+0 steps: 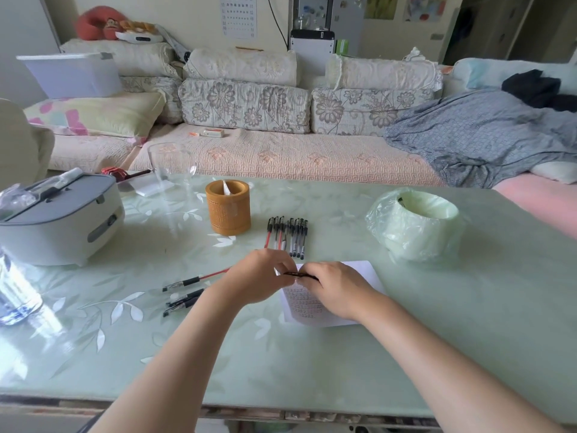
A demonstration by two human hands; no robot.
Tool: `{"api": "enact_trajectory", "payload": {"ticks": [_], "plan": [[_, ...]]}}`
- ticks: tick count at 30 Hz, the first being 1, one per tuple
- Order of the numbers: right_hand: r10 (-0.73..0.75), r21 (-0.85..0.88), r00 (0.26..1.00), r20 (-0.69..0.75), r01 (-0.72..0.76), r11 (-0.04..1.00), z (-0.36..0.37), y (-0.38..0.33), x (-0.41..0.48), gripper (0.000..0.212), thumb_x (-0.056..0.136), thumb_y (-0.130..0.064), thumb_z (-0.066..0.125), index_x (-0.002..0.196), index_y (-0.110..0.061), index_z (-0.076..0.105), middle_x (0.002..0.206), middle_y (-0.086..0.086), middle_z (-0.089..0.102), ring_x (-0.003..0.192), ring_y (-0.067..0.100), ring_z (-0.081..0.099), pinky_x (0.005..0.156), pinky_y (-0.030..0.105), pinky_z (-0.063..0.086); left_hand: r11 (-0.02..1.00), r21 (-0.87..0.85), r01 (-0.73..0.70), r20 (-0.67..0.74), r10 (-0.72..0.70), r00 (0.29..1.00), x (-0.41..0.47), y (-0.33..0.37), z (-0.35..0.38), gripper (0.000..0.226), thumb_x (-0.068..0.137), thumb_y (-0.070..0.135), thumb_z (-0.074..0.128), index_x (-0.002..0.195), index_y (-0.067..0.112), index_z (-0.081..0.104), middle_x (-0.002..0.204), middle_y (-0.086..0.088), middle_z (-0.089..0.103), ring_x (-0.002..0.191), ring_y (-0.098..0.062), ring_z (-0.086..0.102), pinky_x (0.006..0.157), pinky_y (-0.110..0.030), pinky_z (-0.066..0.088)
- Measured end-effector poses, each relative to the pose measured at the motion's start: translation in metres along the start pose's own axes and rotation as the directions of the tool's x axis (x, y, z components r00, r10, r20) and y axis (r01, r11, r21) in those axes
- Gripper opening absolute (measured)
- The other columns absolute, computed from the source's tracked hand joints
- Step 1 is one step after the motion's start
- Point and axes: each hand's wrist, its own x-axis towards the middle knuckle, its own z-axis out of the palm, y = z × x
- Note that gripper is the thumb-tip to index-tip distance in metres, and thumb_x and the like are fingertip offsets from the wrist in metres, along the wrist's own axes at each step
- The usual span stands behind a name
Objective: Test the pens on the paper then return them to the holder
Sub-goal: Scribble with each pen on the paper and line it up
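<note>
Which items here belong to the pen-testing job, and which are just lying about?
Job: held pen, row of pens, loose pens, paper, holder, left hand, right hand.
Lying about: grey appliance, glass, bagged roll, water bottle.

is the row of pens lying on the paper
No, the row of pens lies on the table beyond the paper, near the holder.

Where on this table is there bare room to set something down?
Bare: the near strip of the green table beside the forearms, and right of the white paper, in front of the green bag-wrapped tub. Crowded: around the brown cylindrical pen holder and row of pens.
</note>
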Motion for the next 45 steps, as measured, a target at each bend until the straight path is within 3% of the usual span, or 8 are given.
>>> {"api": "enact_trajectory", "payload": {"ticks": [15, 19, 22, 27, 32, 39, 42, 45], "plan": [[0.012, -0.116, 0.999, -0.052, -0.018, 0.993, -0.004, 0.013, -0.002, 0.022, 0.100, -0.041, 0.040, 0.099, -0.029, 0.058, 0.086, 0.005, 0.066, 0.082, 0.030, 0.055, 0.067, 0.036, 0.042, 0.992, -0.126, 0.012, -0.037, -0.016, 0.999, 0.011, 0.005, 0.010, 0.013, 0.080, 0.023, 0.078, 0.080, 0.032, 0.068, 0.079, 0.010, 0.072, 0.073, -0.008, 0.066, 0.071, -0.027, 0.056], [0.066, -0.012, 0.998, -0.005, -0.066, 0.998, -0.005, 0.018, -0.002, 0.026, 0.099, -0.044, 0.042, 0.099, -0.027, 0.062, 0.092, 0.002, 0.067, 0.089, 0.026, 0.058, 0.073, 0.036, 0.044, 0.996, -0.092, 0.007, -0.025, -0.009, 1.000, 0.013, 0.008, 0.011, 0.010, 0.083, 0.023, 0.075, 0.082, 0.030, 0.068, 0.079, 0.012, 0.070, 0.071, -0.004, 0.062, 0.069, -0.023, 0.052], [0.132, 0.098, 0.989, 0.059, -0.138, 0.986, -0.003, 0.023, -0.004, 0.034, 0.099, -0.039, 0.043, 0.128, -0.026, 0.054, 0.112, -0.002, 0.065, 0.107, 0.021, 0.057, 0.086, 0.032, 0.044, 1.000, 0.030, 0.006, -0.012, -0.006, 1.000, 0.013, 0.007, 0.014, 0.007, 0.086, 0.021, 0.071, 0.090, 0.023, 0.066, 0.082, 0.013, 0.065, 0.078, -0.008, 0.062, 0.074, -0.028, 0.054], [0.122, 0.313, 0.991, 0.063, -0.135, 0.940, -0.004, 0.031, -0.008, 0.035, 0.094, -0.004, 0.036, 0.121, -0.026, 0.040, 0.088, -0.009, 0.053, 0.085, 0.015, 0.052, 0.077, 0.028, 0.042, 0.979, 0.204, 0.025, 0.013, -0.028, 1.000, 0.012, 0.002, 0.019, 0.007, 0.086, 0.018, 0.064, 0.091, 0.022, 0.062, 0.095, 0.008, 0.060, 0.088, -0.011, 0.058, 0.074, -0.023, 0.048], [0.182, 0.595, 0.980, 0.081, -0.194, 0.780, -0.002, 0.031, -0.011, 0.040, 0.095, 0.006, 0.040, 0.086, -0.025, 0.065, 0.075, -0.008, 0.058, 0.056, 0.002, 0.054, 0.051, 0.014, 0.040, 0.957, 0.289, 0.002, 0.063, -0.021, 0.998, 0.015, -0.002, 0.023, 0.014, 0.084, 0.019, 0.064, 0.092, 0.028, 0.058, 0.102, 0.009, 0.050, 0.094, -0.009, 0.047, 0.078, -0.018, 0.036], [0.180, 0.860, 0.974, 0.138, -0.208, 0.466, -0.003, 0.039, -0.019, 0.060, 0.088, 0.022, 0.027, 0.114, -0.013, 0.067, 0.106, 0.013, 0.061, 0.077, 0.014, 0.062, 0.067, 0.026, 0.054, 0.960, 0.268, -0.080, 0.155, 0.039, 0.987, 0.015, -0.004, 0.028, 0.040, 0.078, 0.027, 0.067, 0.115, 0.033, 0.054, 0.122, 0.009, 0.046, 0.119, -0.010, 0.037, 0.100, -0.030, 0.039], [0.155, 0.844, 0.979, 0.133, -0.194, 0.500, 0.000, 0.040, -0.023, 0.050, 0.090, 0.018, 0.042, 0.119, -0.015, 0.065, 0.101, 0.006, 0.062, 0.079, 0.015, 0.060, 0.075, 0.029, 0.051, 0.966, 0.247, -0.069, 0.191, 0.022, 0.981, 0.014, -0.004, 0.027, 0.048, 0.076, 0.033, 0.072, 0.121, 0.035, 0.052, 0.127, 0.010, 0.043, 0.122, -0.010, 0.035, 0.102, -0.031, 0.038], [0.131, 0.846, 0.986, 0.101, -0.154, 0.510, 0.003, 0.036, -0.027, 0.019, 0.096, -0.002, 0.057, 0.108, -0.014, 0.066, 0.082, 0.002, 0.061, 0.066, 0.012, 0.057, 0.057, 0.023, 0.044, 0.967, 0.245, -0.073, 0.207, 0.021, 0.978, 0.014, -0.004, 0.025, 0.055, 0.075, 0.037, 0.075, 0.124, 0.036, 0.052, 0.127, 0.011, 0.042, 0.122, -0.010, 0.035, 0.102, -0.029, 0.036]]}}
